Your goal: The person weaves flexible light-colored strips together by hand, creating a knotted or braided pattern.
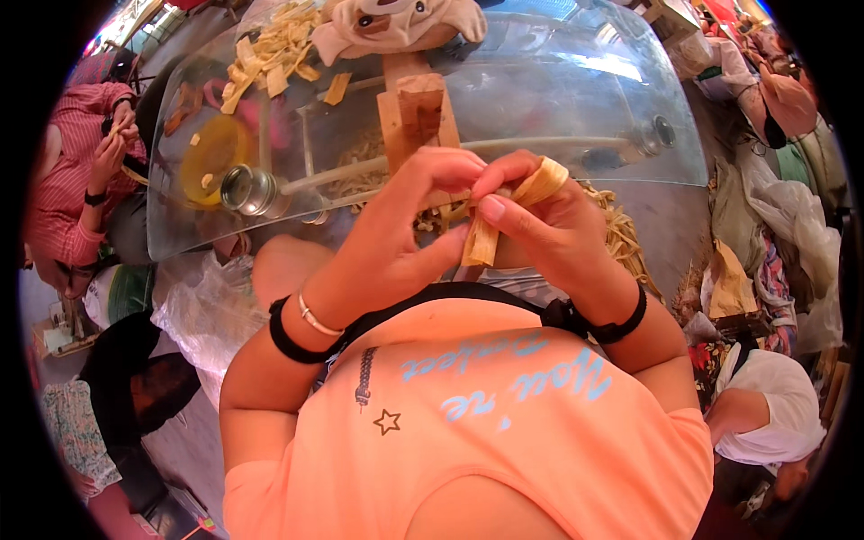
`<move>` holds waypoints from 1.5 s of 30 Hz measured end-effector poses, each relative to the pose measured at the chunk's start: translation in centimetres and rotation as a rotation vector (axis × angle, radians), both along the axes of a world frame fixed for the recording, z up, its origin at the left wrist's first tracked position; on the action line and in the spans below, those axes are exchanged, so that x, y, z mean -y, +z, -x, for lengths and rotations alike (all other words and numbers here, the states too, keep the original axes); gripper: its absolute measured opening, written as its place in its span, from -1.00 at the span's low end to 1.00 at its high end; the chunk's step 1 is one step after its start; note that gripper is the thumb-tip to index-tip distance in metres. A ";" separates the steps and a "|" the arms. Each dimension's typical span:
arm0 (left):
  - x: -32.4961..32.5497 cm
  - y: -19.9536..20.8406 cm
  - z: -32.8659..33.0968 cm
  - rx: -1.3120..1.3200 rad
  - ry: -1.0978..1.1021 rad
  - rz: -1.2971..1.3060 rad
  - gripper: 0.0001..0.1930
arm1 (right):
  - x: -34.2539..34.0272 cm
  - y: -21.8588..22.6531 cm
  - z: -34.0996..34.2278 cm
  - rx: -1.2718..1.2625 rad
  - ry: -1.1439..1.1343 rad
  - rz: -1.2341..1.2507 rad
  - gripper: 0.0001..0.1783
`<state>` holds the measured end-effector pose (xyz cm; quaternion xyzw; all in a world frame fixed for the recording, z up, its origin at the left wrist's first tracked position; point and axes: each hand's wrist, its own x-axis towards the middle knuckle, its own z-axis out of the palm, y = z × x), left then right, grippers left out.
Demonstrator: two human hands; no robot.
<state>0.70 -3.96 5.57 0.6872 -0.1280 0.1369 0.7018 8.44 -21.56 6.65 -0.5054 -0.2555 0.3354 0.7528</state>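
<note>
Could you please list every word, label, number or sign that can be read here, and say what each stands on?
Shirt: pale blue script, upside down in this view; I won't copy its words.
Shirt: a dark outlined star, a sign without letters.
Strip in the hands: no lettering visible.
Background: nothing clear enough to read.

Fingers of the left hand (396, 216) and right hand (562, 220) covered the middle of the folded yellow strip (483, 245). The upper edge cut off the plush animal head (396, 29), and what the person in stripes (79, 157) held was too small to tell.
</note>
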 end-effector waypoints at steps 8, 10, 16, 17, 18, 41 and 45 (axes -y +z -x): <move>-2.0 -0.5 -0.2 -0.276 -0.274 0.215 -0.70 | 0.2 0.0 0.0 1.052 -0.225 0.072 -0.75; -1.8 0.2 -0.5 -0.413 -0.281 0.229 -0.71 | 0.0 -0.8 -0.6 1.313 -0.310 0.170 -0.68; 1.4 1.9 1.0 -0.296 0.038 0.182 -0.78 | 1.0 -2.6 -0.6 1.114 -0.415 0.241 -0.55; 1.0 1.3 0.7 -0.205 0.030 0.036 -0.81 | 1.1 -2.6 -0.3 1.024 -0.382 0.215 -0.55; 0.6 0.7 0.4 -0.106 0.038 -0.101 -0.84 | 1.2 -2.6 0.0 0.934 -0.348 0.189 -0.54; -1.1 0.6 0.8 0.157 0.018 -0.853 -0.60 | 2.0 -0.9 -0.8 0.927 -0.141 0.463 -0.74; -0.6 0.6 0.3 0.216 0.017 -0.706 -0.58 | 1.7 -0.6 0.9 0.610 0.213 0.469 -0.75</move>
